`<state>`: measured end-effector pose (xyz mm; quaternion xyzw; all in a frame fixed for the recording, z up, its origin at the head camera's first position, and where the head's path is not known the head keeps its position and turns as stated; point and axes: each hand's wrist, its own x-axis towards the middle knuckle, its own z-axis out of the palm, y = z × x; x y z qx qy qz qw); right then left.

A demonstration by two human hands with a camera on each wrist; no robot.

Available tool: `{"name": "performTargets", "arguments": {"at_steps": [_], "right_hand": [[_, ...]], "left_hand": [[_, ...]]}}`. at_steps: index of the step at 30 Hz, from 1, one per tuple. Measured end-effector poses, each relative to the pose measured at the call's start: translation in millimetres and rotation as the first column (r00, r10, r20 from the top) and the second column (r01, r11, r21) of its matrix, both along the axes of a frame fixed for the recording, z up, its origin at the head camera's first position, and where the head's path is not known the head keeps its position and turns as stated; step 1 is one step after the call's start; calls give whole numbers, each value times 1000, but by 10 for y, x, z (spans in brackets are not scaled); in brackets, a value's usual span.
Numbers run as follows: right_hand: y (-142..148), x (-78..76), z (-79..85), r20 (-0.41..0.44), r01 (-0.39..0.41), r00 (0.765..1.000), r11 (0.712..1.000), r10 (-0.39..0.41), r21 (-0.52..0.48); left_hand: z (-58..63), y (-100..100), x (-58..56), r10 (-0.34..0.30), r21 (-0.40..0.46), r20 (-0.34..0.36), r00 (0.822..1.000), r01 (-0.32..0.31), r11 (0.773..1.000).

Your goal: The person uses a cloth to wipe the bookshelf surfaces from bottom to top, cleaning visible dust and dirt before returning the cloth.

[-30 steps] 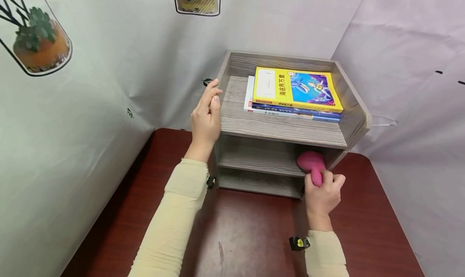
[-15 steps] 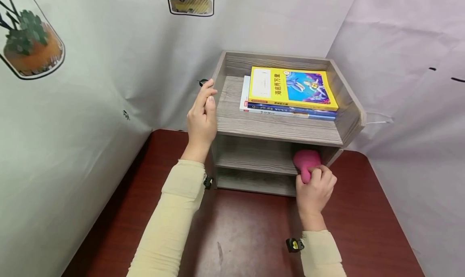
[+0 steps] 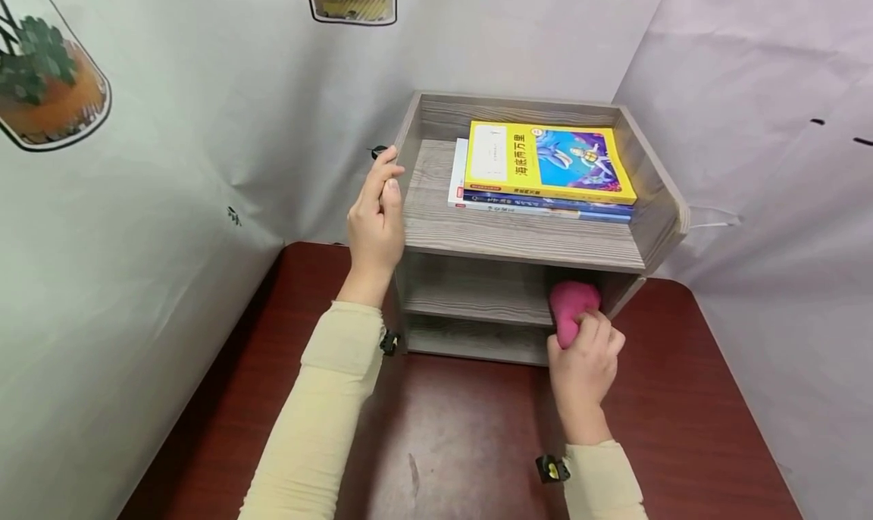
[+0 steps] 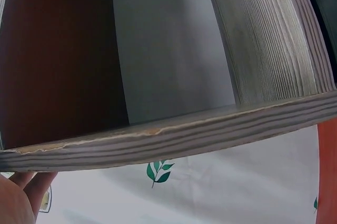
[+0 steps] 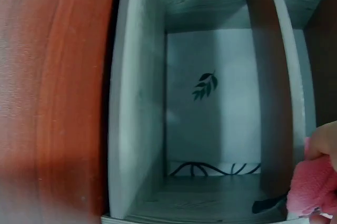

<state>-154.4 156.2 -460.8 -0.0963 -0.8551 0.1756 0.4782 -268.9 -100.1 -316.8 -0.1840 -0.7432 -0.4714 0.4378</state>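
Note:
A bunched pink cloth is gripped in my right hand, at the right end of the middle shelf of a small grey wood-grain rack. In the right wrist view the cloth looks fuzzy and lies against the shelf's front edge; its far part reaches into the compartment. My left hand rests along the rack's left side panel, fingers extended. From the left wrist, a few fingers show on the outer side of that panel.
Several books, a yellow one on top, lie stacked on the rack's top shelf. The rack stands on a reddish-brown table close to white printed curtains. A dark strip shows near the bottom compartment's front in the right wrist view.
My right hand has shifted a little left with the pink cloth, whose hanging end now points more to the left. The left hand stays on the side panel.

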Motion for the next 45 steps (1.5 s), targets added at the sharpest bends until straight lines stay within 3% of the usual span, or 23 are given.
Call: {"name": "performTargets", "arguments": {"at_steps": [7, 13, 45], "right_hand": [[2, 31, 56, 119, -86, 990, 995, 80, 49], [4, 17, 92, 126, -122, 985, 991, 115, 48], [-108, -30, 78, 151, -131, 982, 986, 115, 104]], "left_hand": [[-8, -7, -19, 4, 4, -4, 1000, -4, 1000], [-22, 9, -30, 4, 14, 10, 1000, -4, 1000], [-25, 0, -33, 16, 16, -16, 1000, -15, 1000]]}}
